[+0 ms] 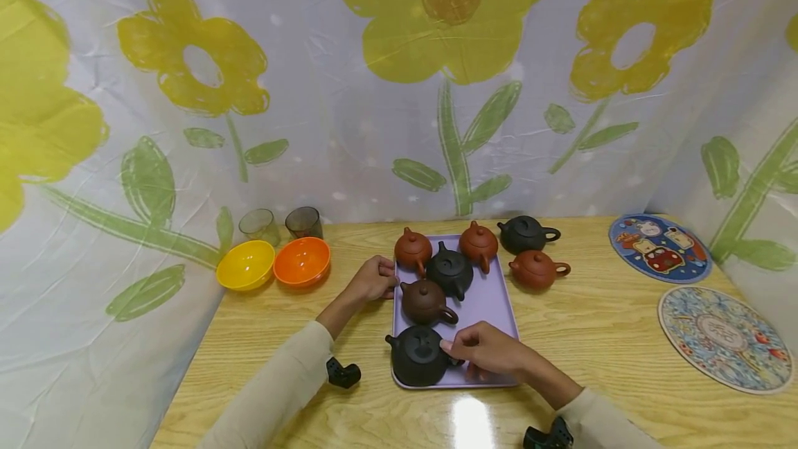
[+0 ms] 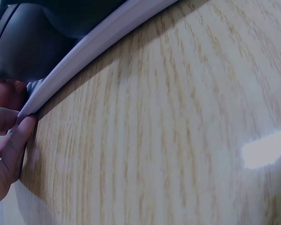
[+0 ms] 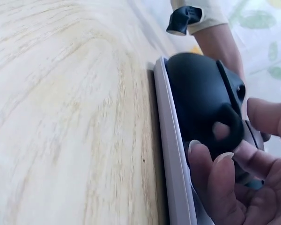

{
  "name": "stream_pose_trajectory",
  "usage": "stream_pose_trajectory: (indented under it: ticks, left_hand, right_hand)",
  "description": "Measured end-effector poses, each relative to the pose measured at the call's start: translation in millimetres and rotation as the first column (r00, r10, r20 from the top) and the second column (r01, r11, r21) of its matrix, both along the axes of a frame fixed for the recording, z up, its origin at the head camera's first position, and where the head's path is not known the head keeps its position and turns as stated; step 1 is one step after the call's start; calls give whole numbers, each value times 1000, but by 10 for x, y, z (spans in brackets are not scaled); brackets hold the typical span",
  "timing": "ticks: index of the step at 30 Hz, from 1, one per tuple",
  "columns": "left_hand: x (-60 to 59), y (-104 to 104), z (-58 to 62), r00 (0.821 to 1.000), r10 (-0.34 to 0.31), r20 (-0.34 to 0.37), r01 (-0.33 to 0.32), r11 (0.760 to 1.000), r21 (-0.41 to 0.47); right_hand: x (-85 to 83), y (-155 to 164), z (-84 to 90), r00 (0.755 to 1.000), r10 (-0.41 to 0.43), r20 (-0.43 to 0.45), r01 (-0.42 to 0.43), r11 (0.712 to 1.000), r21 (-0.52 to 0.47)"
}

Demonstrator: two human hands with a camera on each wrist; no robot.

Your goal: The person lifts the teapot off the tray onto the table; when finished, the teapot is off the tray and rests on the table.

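Head view: your left hand has the edge of a pale lilac rectangular tray pinched, probably to steady it. Your right hand is at the handle of a large, round matte-black clay-look teapot, upright on the tray just left of that grip. Spout faces away from the right fingers, handle towards them; likely why you hold it there. Beyond that grip: a dark-brown rounded clay-look teapot, then more pots, packed close, presumably to share the space.

Left wrist view: fingers and thumb sit on opposite faces of the rim, narrow pinch. Dark pot bodies stand inside the rim, just beside your fingertips.

Right wrist view: one fingertip shows through the black handle's loop, thumb apart from it; a hooked hold, firmness can't be told. Tray wall runs just beside your lower fingers.
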State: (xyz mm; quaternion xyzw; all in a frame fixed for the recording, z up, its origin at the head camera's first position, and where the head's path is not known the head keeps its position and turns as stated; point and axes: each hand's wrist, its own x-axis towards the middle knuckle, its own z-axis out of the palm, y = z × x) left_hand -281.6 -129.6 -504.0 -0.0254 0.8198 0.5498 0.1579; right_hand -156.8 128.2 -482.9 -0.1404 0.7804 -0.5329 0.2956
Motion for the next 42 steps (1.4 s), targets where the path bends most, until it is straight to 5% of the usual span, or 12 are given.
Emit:
stream_pose_trajectory:
  ticks: [21,42]
  left_hand:
    - [24,2,11,1000,1,-10,-1,1000,2]
    - [9,1,-10,1000,11,-14,-11,1000,7]
  right_hand:
    - [47,-23,31,997,-51,64,56,994,-89]
    - [-46,578,316,998,62,-23,-63,996,-57]
